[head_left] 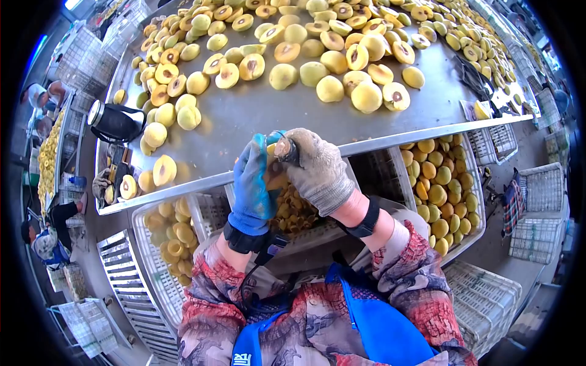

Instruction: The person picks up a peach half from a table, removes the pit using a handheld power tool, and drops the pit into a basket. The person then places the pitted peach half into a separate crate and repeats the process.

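Note:
My left hand [252,186], in a blue glove, is closed around a yellow peach half [276,177], partly hidden by the fingers. Against it my right hand [318,168], in a soiled whitish glove, grips a short tool [285,150] with a round brownish end and a black band; its working end is out of sight. Both hands meet just above the near edge of the metal table [244,122]. Below them, a container of brownish peach scraps [296,207] shows between my forearms.
Many cut peaches [329,39] cover the table's far side. A black-and-silver container [116,122] stands at left. Crates of peaches flank me, at right [442,189] and left [174,238]. More white crates [482,299] stand right. Other people work at far left.

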Available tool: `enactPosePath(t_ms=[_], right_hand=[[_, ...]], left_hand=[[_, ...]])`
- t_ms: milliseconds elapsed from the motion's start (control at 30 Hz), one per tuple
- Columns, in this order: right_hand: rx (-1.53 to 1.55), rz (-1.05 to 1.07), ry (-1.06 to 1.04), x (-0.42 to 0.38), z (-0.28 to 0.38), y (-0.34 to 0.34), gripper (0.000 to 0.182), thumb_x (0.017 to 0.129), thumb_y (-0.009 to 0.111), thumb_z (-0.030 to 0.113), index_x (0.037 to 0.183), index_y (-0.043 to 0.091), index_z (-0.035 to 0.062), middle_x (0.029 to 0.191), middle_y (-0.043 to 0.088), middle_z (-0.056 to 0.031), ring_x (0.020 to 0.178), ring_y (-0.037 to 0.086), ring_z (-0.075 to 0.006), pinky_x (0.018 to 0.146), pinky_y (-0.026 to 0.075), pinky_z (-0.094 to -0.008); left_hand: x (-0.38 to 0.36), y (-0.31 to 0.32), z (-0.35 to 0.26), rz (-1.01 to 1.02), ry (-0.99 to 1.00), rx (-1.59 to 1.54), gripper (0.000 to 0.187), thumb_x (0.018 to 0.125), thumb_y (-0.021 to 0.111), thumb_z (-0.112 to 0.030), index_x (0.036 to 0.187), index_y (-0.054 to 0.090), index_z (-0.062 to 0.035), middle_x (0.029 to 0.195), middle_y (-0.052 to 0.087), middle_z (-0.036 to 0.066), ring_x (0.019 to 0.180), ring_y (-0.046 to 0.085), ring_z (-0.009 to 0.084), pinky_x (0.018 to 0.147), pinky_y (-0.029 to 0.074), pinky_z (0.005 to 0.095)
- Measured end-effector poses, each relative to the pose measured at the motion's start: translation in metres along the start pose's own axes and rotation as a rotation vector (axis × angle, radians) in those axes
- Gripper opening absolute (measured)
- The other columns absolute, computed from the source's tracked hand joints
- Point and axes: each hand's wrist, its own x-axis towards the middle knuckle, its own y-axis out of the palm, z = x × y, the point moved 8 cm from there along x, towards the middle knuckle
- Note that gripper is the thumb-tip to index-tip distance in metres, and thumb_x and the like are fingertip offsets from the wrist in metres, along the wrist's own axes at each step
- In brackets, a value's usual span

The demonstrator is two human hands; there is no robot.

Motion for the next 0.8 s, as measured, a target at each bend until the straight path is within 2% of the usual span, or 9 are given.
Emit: enactPosePath(t_ms=[33, 100, 133, 233, 267, 367, 533, 633, 800], right_hand=[[-0.036, 0.025, 0.004, 0.0, -0.001, 0.004, 0.024, 0.077, 0.063, 0.014, 0.099, 0.053, 0.01, 0.089, 0.06, -0.0152, 0.08, 0.06, -0.0385, 0.068, 0.05, -0.0439], [-0.103, 0.07, 0.01, -0.002, -0.002, 0.009, 0.028, 0.077, 0.064, 0.018, 0.1, 0.052, 0.0097, 0.088, 0.061, -0.0166, 0.08, 0.06, -0.0397, 0.068, 0.049, -0.0448], [-0.043, 0.097, 0.082, -0.005, -0.003, 0.011, 0.03, 0.078, 0.065, 0.02, 0.102, 0.051, 0.0093, 0.087, 0.061, -0.0177, 0.08, 0.06, -0.0403, 0.068, 0.049, -0.0455], [0.062, 0.193, 0.238, -0.016, -0.009, 0.02, 0.036, 0.078, 0.067, 0.025, 0.104, 0.048, 0.0077, 0.085, 0.061, -0.0209, 0.081, 0.06, -0.0418, 0.069, 0.049, -0.0472], [0.045, 0.23, 0.257, -0.019, -0.02, 0.025, 0.038, 0.078, 0.067, 0.026, 0.104, 0.047, 0.007, 0.085, 0.061, -0.0218, 0.082, 0.06, -0.0422, 0.069, 0.049, -0.0474], [-0.003, 0.298, 0.297, -0.024, -0.024, 0.032, 0.039, 0.08, 0.066, 0.028, 0.103, 0.045, 0.0042, 0.084, 0.061, -0.0232, 0.081, 0.06, -0.0424, 0.068, 0.048, -0.0481], [-0.028, 0.325, 0.315, -0.026, -0.024, 0.038, 0.035, 0.083, 0.061, 0.026, 0.103, 0.043, 0.0034, 0.082, 0.061, -0.0241, 0.08, 0.059, -0.0426, 0.067, 0.047, -0.0489], [-0.024, 0.344, 0.349, -0.029, -0.028, 0.042, 0.032, 0.085, 0.058, 0.026, 0.103, 0.043, 0.0035, 0.081, 0.06, -0.0244, 0.079, 0.059, -0.0429, 0.066, 0.047, -0.0498], [0.028, 0.309, 0.33, -0.035, -0.029, 0.046, 0.03, 0.086, 0.056, 0.025, 0.102, 0.042, 0.0032, 0.08, 0.06, -0.0253, 0.077, 0.059, -0.0438, 0.064, 0.047, -0.0511]], left_hand=[[0.002, -0.002, 0.001, -0.026, 0.007, -0.018, 0.036, 0.097, 0.045, -0.033, 0.112, 0.057, -0.0026, 0.099, 0.062, 0.004, 0.085, 0.056, 0.0119, 0.071, 0.044, 0.0255], [0.002, 0.009, -0.014, -0.04, 0.154, -0.003, 0.041, 0.097, 0.044, -0.037, 0.114, 0.054, -0.0009, 0.098, 0.062, 0.007, 0.085, 0.058, 0.0154, 0.073, 0.047, 0.0284], [0.002, 0.013, -0.025, -0.047, 0.23, 0.005, 0.044, 0.097, 0.043, -0.039, 0.116, 0.053, -0.0001, 0.097, 0.062, 0.009, 0.085, 0.059, 0.0171, 0.073, 0.048, 0.0298], [0.006, 0.011, -0.036, -0.019, 0.114, -0.037, 0.051, 0.096, 0.04, -0.043, 0.119, 0.049, 0.0018, 0.097, 0.061, 0.013, 0.084, 0.06, 0.0226, 0.075, 0.051, 0.034], [0.009, 0.008, -0.033, 0.063, 0.109, -0.047, 0.053, 0.096, 0.038, -0.045, 0.122, 0.048, 0.0004, 0.105, 0.061, 0.016, 0.094, 0.06, 0.0259, 0.083, 0.051, 0.0391], [0.004, 0.013, -0.033, -0.023, 0.112, -0.054, 0.051, 0.096, 0.041, -0.043, 0.119, 0.05, 0.002, 0.097, 0.061, 0.014, 0.082, 0.061, 0.0238, 0.076, 0.05, 0.0341], [-0.002, 0.015, -0.031, 0.003, 0.248, 0.13, 0.048, 0.096, 0.043, -0.037, 0.12, 0.051, 0.0037, 0.101, 0.06, 0.015, 0.09, 0.059, 0.0237, 0.08, 0.051, 0.0372], [-0.004, 0.02, -0.03, -0.004, 0.255, 0.057, 0.045, 0.096, 0.043, -0.034, 0.119, 0.051, 0.004, 0.102, 0.06, 0.015, 0.092, 0.06, 0.0246, 0.083, 0.05, 0.0396], [-0.006, 0.024, -0.03, 0.075, 0.327, 0.128, 0.043, 0.096, 0.044, -0.033, 0.117, 0.052, 0.0039, 0.103, 0.059, 0.016, 0.093, 0.06, 0.0259, 0.084, 0.05, 0.0423]])
